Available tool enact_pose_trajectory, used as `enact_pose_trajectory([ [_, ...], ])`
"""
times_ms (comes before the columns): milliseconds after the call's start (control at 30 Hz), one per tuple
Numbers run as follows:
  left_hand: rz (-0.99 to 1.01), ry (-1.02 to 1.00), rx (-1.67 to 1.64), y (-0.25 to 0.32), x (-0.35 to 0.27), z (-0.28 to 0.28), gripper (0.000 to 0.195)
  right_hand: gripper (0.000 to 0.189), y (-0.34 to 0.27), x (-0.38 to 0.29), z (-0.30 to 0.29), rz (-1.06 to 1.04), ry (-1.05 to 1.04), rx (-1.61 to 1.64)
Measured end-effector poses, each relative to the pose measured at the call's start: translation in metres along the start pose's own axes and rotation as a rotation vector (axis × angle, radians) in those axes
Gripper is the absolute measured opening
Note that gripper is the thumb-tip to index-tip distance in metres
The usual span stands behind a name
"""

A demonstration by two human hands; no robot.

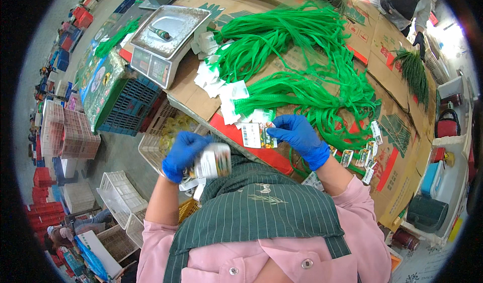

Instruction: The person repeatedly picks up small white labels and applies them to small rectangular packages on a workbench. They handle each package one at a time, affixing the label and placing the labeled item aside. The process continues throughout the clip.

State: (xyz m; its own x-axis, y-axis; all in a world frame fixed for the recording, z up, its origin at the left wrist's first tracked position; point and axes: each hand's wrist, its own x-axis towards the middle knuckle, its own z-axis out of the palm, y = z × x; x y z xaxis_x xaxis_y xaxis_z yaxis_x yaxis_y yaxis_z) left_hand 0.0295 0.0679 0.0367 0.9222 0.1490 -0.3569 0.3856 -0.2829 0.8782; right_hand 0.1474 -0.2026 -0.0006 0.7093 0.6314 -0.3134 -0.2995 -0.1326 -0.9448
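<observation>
Both my hands wear blue gloves. My right hand pinches a printed label at the table's front edge, by the white tag ends of the green mesh net sleeves. Held low over my lap on the left, my left hand grips a stack of labels, blurred. The net sleeves lie in long bundles across the table, their white tags fanned along the left side. Several sleeves at the right carry printed labels on their ends.
A weighing scale stands at the table's left, a small tube on its pan. Blue crates and a white basket stand beside the table. Green stalks lie at the far right, near another person's gloved hand. A white tray holds containers.
</observation>
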Motion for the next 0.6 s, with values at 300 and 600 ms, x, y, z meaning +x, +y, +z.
enact_pose_trajectory([
  [300,0.022,-0.199,-0.283,0.028,-0.016,0.059,0.039,0.015,-0.009,-0.006,0.020,-0.173,-0.197,0.036],
  [600,0.020,-0.088,-0.364,0.022,-0.017,0.074,0.021,0.019,-0.013,-0.008,0.034,-0.169,-0.161,0.025],
])
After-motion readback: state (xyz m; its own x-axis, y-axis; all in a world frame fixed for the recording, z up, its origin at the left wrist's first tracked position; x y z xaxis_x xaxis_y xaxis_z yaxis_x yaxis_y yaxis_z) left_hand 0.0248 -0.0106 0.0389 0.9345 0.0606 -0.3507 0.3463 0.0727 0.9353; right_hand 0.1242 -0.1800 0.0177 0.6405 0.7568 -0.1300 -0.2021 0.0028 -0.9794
